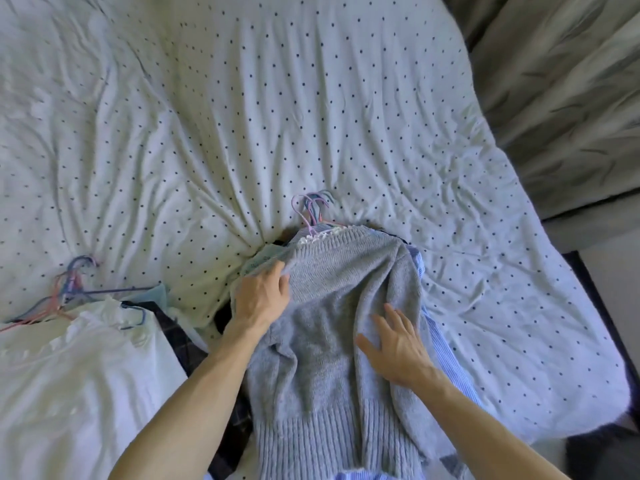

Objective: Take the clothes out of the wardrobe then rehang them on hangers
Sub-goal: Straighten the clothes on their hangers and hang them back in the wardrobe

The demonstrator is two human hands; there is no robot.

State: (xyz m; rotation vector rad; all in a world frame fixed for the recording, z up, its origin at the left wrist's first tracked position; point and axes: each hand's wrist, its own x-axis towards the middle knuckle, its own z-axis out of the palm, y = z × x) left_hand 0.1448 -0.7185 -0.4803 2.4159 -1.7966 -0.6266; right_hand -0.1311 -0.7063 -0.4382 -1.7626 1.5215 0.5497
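Bed: white duvet with small dark dots (311, 98), heavily creased, fills most of the view. Grey rumpled fabric (554, 116) past its right edge; cannot tell what it is.

Left pile: white frilled garment (69, 375) over something dark and checked (173, 327), with a tangle of thin pink and blue wire hangers (69, 285) at its far end.

Centre stack, near edge of bed: grey ribbed-knit sweater (332, 323) on top, a blue-and-white striped shirt (436, 327) showing beneath along its right side. A cluster of pastel hanger hooks (313, 209) sticks out beyond the collar.

Sweater's long axis runs from the person outward. Collar points away, toward the hooks; ribbed hem lies closest to the person. Body bunched in the middle, right sleeve folded inward.

Left hand (261, 299): fingers curled over the sweater's left shoulder, gripping the knit edge. Right hand (398, 344): flat, fingers spread, resting on the sweater's right side, grasping nothing.

Step in hand, by my reading: working this sweater's shoulder off its hanger.
- Keep the flat hand pressing so the stack underneath does not drag along.
- Ease the shoulder over the hanger's end; knit stretches and can snag on thin wire.
- Sort out which hook belongs to the sweater before pulling; several are bunched together and may lift as one.
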